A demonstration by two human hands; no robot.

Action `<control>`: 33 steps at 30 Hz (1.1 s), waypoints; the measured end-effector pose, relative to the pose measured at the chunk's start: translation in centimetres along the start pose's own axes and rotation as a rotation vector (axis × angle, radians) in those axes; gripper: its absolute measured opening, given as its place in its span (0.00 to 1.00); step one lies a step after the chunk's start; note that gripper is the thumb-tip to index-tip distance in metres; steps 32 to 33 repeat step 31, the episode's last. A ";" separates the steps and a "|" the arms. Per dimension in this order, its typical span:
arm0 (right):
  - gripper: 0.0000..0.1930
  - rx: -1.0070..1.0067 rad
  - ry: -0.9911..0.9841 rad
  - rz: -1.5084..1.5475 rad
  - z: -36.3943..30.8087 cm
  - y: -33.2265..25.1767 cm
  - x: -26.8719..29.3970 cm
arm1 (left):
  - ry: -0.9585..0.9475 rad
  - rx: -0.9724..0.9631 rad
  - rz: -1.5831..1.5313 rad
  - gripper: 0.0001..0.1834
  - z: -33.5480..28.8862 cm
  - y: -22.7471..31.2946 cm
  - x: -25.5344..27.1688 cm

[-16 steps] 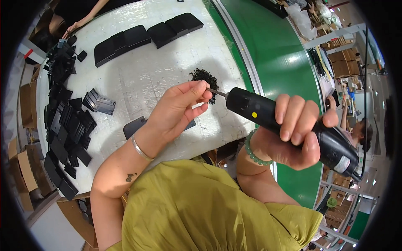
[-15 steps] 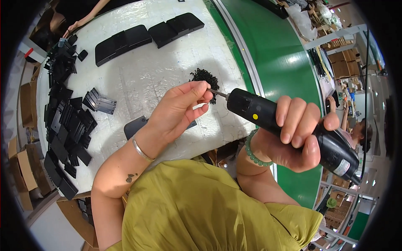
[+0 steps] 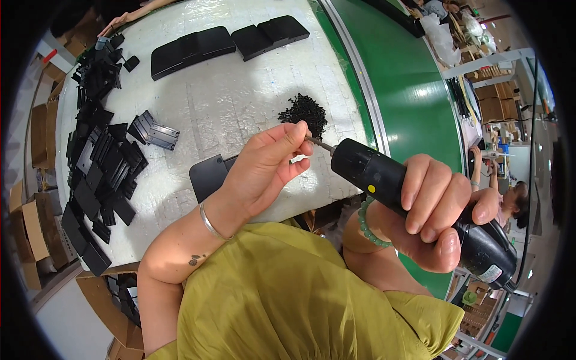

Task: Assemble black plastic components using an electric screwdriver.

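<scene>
My right hand [image 3: 433, 207] is wrapped round a black electric screwdriver [image 3: 367, 171] with a yellow dot on its barrel. Its thin bit points up and left, to the fingertips of my left hand [image 3: 264, 165]. Thumb and forefinger of that hand are pinched together at the bit's tip; whatever lies between them is hidden. Just beyond the fingertips is a pile of small black screws [image 3: 305, 114] on the white table [image 3: 234, 102]. A flat black part [image 3: 208, 178] lies partly hidden behind my left wrist.
Two stepped black panels [image 3: 193, 53] [image 3: 271, 37] lie at the table's far side. Grey-black brackets [image 3: 155, 132] sit left of centre. A long heap of black parts [image 3: 108, 159] fills the left edge. A green conveyor belt [image 3: 414, 114] runs along the right. Another person's arm [image 3: 129, 18] reaches in at far left.
The view has shifted a little, so the table and its contents appear further right. Both hands keep their hold, with the bit still at my left fingertips.
</scene>
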State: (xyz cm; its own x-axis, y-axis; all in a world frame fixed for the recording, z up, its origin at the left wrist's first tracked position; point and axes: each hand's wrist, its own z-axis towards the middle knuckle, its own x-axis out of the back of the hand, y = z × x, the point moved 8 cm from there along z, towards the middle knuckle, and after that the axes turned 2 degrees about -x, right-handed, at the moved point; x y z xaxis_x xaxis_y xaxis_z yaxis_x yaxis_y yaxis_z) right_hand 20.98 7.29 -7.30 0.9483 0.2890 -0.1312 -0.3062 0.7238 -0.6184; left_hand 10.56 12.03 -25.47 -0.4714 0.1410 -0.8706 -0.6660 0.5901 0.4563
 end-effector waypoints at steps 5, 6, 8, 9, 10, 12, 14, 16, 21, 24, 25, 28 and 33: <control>0.16 0.003 0.010 0.024 -0.1 0.2 -1.2 | -0.002 -0.100 0.066 0.10 -1.1 0.8 0.3; 0.17 0.008 0.008 0.038 -0.2 0.2 -1.5 | -0.022 -0.137 0.104 0.10 -1.5 1.2 0.4; 0.17 0.015 0.001 0.068 -0.3 0.4 -2.0 | -0.021 -0.148 0.076 0.10 -2.1 1.0 0.8; 0.17 -0.004 -0.004 0.068 -0.3 0.7 -2.2 | -0.026 -0.158 0.049 0.11 -2.3 1.0 0.8; 0.16 -0.023 -0.008 0.069 -0.3 0.9 -2.5 | -0.021 -0.161 0.046 0.11 -2.6 1.2 0.8; 0.17 -0.091 -0.052 0.055 -0.1 1.7 -3.0 | 0.007 0.019 -0.031 0.18 -3.2 0.4 0.3; 0.18 -0.141 -0.146 0.059 -0.1 2.6 -3.3 | 0.073 -0.015 -0.008 0.22 -4.3 1.3 1.7; 0.18 -0.164 -0.131 0.067 -0.5 2.9 -3.2 | 0.141 -0.042 0.013 0.26 -5.3 2.8 3.9; 0.18 -0.291 -0.168 0.159 -2.9 5.3 -5.3 | 0.438 -0.559 1.509 0.28 -7.3 10.0 4.7; 0.18 -0.388 -0.308 0.162 -4.0 6.8 -6.8 | 0.271 -0.792 1.900 0.29 -7.3 8.3 2.9; 0.18 -0.400 -0.241 0.164 -4.4 7.2 -6.8 | 0.274 -0.674 1.912 0.29 -7.1 7.9 3.2; 0.16 -0.400 -0.184 0.355 -5.0 7.9 -6.2 | 0.316 -0.451 1.948 0.29 -6.8 6.7 5.1; 0.17 -0.418 -0.192 0.291 -5.1 8.2 -6.4 | 0.288 -0.196 1.887 0.28 -6.2 5.7 6.3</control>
